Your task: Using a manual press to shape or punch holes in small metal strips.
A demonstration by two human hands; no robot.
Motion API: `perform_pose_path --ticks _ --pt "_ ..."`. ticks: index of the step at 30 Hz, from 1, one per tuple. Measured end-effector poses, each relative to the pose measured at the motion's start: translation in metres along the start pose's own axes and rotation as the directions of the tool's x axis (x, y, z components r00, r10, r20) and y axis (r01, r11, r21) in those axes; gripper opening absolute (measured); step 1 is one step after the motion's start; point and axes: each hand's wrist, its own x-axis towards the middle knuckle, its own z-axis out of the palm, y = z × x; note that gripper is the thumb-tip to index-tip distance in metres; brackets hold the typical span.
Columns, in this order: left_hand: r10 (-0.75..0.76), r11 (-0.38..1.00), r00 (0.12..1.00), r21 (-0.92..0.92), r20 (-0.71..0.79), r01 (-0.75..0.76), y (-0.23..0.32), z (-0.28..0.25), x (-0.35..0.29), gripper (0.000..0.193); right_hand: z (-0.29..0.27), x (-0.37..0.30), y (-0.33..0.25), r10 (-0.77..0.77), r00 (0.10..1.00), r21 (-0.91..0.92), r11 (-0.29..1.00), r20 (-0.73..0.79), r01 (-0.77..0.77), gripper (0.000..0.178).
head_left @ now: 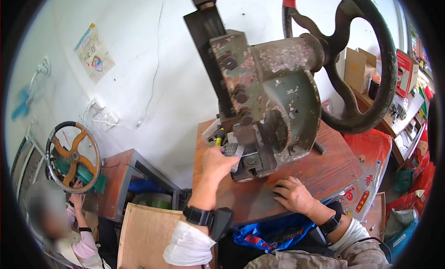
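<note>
At the press (289, 58), a grey piece (231, 149) juts forward from the left hand (216, 163), grip closed on it.

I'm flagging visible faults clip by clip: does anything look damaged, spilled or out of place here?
Mainly wear: the press, where the left hand holds a gray piece, has chipped paint on its body, with pale patches showing through. A thin cable also hangs slack down the wall. I see no spill.

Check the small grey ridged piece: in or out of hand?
In: the left hand grips the grey ridged piece, thumb against its near edge.
</note>
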Motion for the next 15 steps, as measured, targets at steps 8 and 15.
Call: perform_pose_path --ticks 8,15 --pt "0.137 0.988 0.956 -0.034 -0.259 -0.151 0.023 0.057 0.029 0.036 -0.004 -0.002 -0.001 0.036 0.999 0.005 0.999 0.036 -0.036 0.028" --pt "0.076 0.776 0.995 -0.63 0.056 -0.024 -0.012 0.04 0.021 0.03 -0.004 -0.005 0.001 0.057 0.998 0.037 0.998 0.031 -0.058 0.032"
